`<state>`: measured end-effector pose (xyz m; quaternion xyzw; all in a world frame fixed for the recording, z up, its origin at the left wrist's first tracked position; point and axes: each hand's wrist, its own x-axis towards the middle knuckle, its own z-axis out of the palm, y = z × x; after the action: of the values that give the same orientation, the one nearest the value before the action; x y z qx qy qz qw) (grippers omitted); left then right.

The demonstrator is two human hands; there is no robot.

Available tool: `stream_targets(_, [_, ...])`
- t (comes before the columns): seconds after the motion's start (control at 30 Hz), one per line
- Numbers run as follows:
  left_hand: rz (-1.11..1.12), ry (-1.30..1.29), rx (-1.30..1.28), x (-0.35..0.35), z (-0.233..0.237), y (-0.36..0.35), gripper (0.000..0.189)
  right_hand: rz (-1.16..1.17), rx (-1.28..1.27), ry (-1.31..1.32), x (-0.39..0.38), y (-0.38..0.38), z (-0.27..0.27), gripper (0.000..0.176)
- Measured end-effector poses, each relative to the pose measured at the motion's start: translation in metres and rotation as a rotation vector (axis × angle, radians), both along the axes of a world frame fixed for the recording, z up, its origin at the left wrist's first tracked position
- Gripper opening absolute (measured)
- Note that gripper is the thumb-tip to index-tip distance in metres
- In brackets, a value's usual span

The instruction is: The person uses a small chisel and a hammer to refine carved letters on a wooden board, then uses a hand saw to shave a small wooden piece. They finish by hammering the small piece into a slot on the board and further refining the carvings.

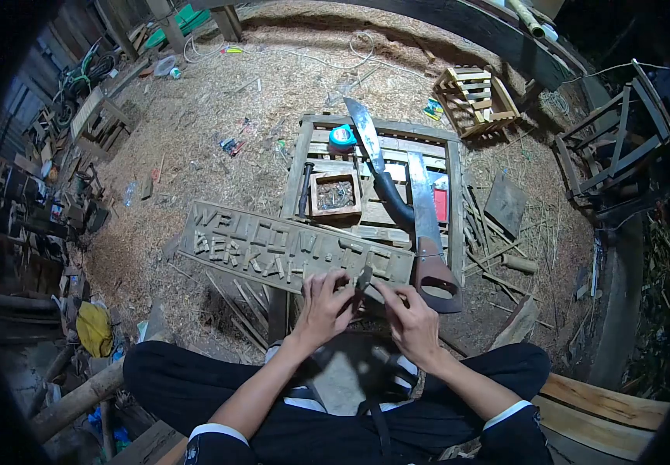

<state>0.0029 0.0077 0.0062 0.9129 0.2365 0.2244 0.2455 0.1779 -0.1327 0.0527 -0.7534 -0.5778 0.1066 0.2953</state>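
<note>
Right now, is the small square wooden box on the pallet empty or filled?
Partly filled: the small square wooden box, open-topped on the slatted wooden pallet, holds small greyish pieces; what they are, cannot tell.

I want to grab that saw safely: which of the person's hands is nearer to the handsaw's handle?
Right. The right hand sits just below and left of the handsaw handle; the left hand is farther left, beyond the small wooden piece both pinch.
</note>
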Motion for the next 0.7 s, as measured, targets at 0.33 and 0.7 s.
stream_targets(0.33, [-0.019,-0.031,-0.052,-0.003,-0.002,0.003,0.032,0.016,0.038,-0.171,-0.005,0.02,-0.015,0.036])
stream_targets(0.7, [-0.009,-0.055,-0.148,-0.006,-0.008,0.008,0.035,0.014,0.038,-0.083,-0.008,0.025,-0.018,0.023])
